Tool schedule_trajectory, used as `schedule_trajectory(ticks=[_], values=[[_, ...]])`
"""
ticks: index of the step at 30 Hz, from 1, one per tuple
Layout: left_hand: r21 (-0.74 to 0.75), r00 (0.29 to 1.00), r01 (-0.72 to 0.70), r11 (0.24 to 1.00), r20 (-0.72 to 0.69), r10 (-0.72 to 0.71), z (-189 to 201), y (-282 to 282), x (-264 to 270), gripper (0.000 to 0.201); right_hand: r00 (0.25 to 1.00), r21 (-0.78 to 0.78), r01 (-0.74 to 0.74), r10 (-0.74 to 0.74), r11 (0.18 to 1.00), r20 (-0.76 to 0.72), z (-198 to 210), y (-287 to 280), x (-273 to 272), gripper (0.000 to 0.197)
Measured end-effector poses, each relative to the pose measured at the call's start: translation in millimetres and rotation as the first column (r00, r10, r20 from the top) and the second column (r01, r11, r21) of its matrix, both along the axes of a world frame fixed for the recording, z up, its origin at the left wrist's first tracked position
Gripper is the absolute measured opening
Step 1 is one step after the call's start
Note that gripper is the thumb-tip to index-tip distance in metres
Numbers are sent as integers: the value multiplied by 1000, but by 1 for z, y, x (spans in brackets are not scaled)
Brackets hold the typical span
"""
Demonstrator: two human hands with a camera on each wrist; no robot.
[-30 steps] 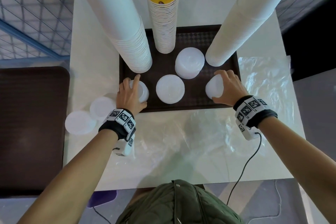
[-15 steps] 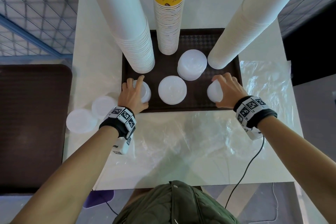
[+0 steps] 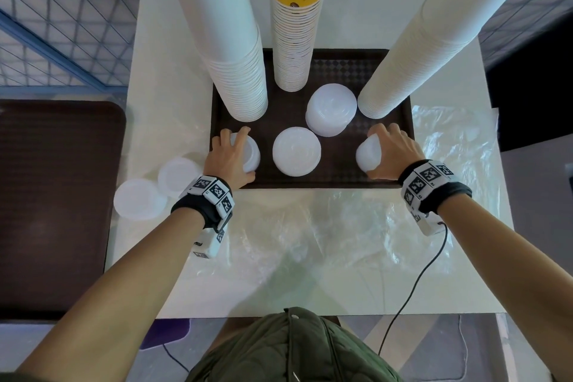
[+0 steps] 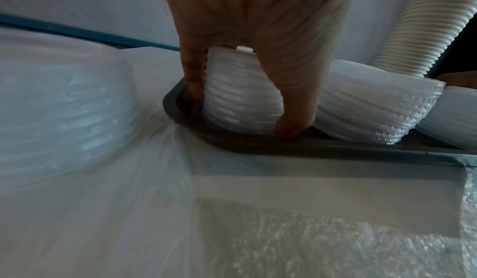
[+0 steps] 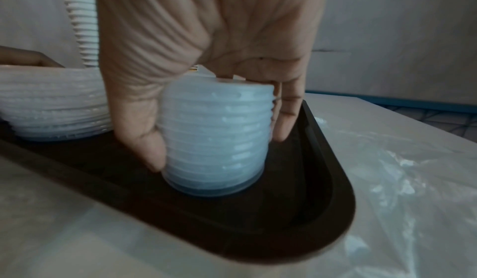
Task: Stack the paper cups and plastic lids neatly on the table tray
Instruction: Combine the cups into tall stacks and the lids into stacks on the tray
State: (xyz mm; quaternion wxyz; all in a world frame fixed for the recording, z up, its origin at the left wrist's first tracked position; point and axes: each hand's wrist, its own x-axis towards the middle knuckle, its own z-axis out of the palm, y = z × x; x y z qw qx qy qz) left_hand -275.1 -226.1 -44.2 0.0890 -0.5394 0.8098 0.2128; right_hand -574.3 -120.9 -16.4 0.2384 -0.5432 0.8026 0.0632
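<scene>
A dark brown tray [image 3: 350, 178] on the white table carries three tall stacks of paper cups: white at the left [image 3: 226, 40], yellow-topped in the middle [image 3: 294, 25], white at the right [image 3: 434, 40]. Two stacks of clear plastic lids [image 3: 296, 151] [image 3: 331, 109] stand between my hands. My left hand [image 3: 231, 155] grips a lid stack [image 3: 250, 152] [image 4: 240, 99] in the tray's near left corner. My right hand [image 3: 392, 150] grips another lid stack [image 3: 367, 153] [image 5: 216, 139] in the near right corner; its base rests on the tray [image 5: 296, 231].
Two more lid stacks [image 3: 139, 199] [image 3: 178, 171] sit on the table left of the tray. Crumpled clear plastic film [image 3: 325, 236] covers the near table. Another brown tray [image 3: 52, 201] lies on a lower surface at the left. A cable [image 3: 412, 288] trails from my right wrist.
Both hands keep their grip on the lid stacks at the tray's near corners and have hardly moved; the camera has tilted a little.
</scene>
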Motion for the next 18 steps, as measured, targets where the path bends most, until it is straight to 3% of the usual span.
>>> schedule_trajectory(ticks=[6,9,13,15,18], values=[[-18,999,7,1000,-33,-7,1,1,2,100,1000,-41,-4,3,999,-9,1,4,2,105],[-59,997,20,998,-69,-24,6,3,2,112,999,-182,47,-44,982,21,6,9,2,109],[-145,974,-5,989,-227,-28,29,10,17,103,998,-496,61,-51,866,32,15,21,23,88],[-204,955,-44,978,-295,-18,43,10,38,85,998,-602,-17,50,798,37,20,21,51,71],[-195,932,-187,963,-345,111,59,9,84,66,966,-649,-145,250,747,72,25,6,105,57]])
